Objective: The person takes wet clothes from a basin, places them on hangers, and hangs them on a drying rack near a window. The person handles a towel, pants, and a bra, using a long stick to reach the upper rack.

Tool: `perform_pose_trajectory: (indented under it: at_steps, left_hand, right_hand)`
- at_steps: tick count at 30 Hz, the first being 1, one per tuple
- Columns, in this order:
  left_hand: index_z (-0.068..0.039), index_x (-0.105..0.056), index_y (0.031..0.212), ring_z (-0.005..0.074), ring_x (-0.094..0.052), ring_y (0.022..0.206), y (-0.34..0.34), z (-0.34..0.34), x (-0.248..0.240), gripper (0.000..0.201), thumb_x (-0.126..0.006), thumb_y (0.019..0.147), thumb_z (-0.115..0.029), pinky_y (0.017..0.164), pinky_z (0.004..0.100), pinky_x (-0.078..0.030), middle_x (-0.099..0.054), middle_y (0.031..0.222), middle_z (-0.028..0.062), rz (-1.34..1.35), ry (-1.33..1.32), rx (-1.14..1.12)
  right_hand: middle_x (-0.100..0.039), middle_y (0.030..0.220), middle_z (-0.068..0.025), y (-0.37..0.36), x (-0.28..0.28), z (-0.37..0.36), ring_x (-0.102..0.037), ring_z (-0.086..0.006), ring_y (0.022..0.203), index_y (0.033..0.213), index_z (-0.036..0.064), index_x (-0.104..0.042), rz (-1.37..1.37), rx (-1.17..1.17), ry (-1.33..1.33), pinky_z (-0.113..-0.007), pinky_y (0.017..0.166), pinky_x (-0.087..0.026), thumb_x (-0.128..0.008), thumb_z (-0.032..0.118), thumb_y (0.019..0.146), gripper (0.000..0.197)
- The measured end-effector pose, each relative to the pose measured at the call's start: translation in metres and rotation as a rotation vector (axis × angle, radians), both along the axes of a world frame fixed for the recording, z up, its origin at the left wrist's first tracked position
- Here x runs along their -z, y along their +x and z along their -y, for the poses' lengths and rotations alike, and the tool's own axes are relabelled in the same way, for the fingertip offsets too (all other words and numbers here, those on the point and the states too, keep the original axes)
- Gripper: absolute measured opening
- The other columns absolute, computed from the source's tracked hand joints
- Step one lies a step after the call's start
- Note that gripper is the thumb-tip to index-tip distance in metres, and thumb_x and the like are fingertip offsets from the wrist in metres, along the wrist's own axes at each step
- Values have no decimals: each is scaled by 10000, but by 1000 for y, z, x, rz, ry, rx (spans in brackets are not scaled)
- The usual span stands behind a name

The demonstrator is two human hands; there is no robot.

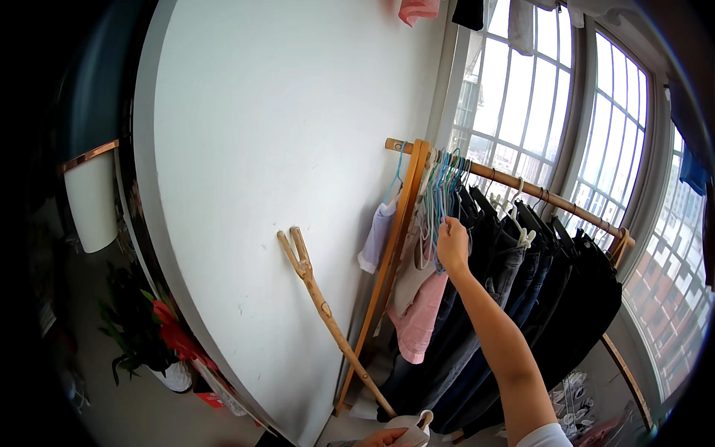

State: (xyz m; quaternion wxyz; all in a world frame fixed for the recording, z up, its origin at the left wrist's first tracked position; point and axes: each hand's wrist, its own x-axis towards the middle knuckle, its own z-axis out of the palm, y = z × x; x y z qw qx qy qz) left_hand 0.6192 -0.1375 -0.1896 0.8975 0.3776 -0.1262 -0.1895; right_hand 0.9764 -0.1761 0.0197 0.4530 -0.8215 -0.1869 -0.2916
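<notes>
My right hand [453, 242] reaches up to the left end of a wooden clothes rack [506, 179]. Its fingers are closed around a light blue hanger [441, 195], one of several bunched together there. Just below the hand hang a pink garment [417, 320] and a beige one beside it. My left hand [381, 438] shows only in part at the lower edge. It is closed by a whitish object [413, 430], cut off by the frame, whose kind I cannot make out.
Dark trousers [521, 298] on black hangers fill the rack. A forked wooden stick [324, 309] leans against the white wall [283, 149]. A pale lilac garment [378, 235] hangs on the rack's outer end. Barred windows [521, 89] stand behind; a potted plant [138, 331] is at left.
</notes>
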Motion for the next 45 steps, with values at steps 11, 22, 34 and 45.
perform_pose_trajectory:
  at_steps: [11, 22, 34, 45]
  left_hand:
    - [-59, -474, 1140, 49, -422, 418, -13, -2, -4, 337, -592, 871, -223, 349, 161, -310, -540, 681, 33, -223, -34, -95]
    - [-52, -462, 1127, 40, -393, 464, -15, -13, -15, 323, -567, 888, -242, 399, 170, -304, -526, 693, 15, -47, 21, -6]
    - [-7, -413, 1262, 45, -385, 636, -3, 10, -26, 438, -524, 917, -253, 597, 187, -321, -583, 832, 38, -19, 184, 22]
    - [-7, -471, 1229, 16, -279, 505, 5, 33, -91, 385, -507, 886, -179, 471, 147, -249, -635, 884, 69, 59, 473, -19]
  right_hand:
    - [-609, 711, -174, -42, -12, -10, -604, -277, 685, 1198, -54, -510, 60, 14, 152, -373, 673, -451, -456, 123, 860, 385]
    - [-429, 551, 25, -179, 18, 29, -333, -19, 447, 1314, -33, -410, -18, -398, 574, -173, 421, -256, -407, 24, 867, 450]
    - [-428, 453, 6, -312, 74, 168, -314, -29, 355, 1364, -67, -282, 49, -422, 462, -165, 380, -235, -402, 107, 897, 513]
    - [-361, 546, 61, -339, 120, 302, -282, -9, 447, 1091, -12, -581, -367, -185, 494, -175, 412, -209, -482, 251, 952, 314]
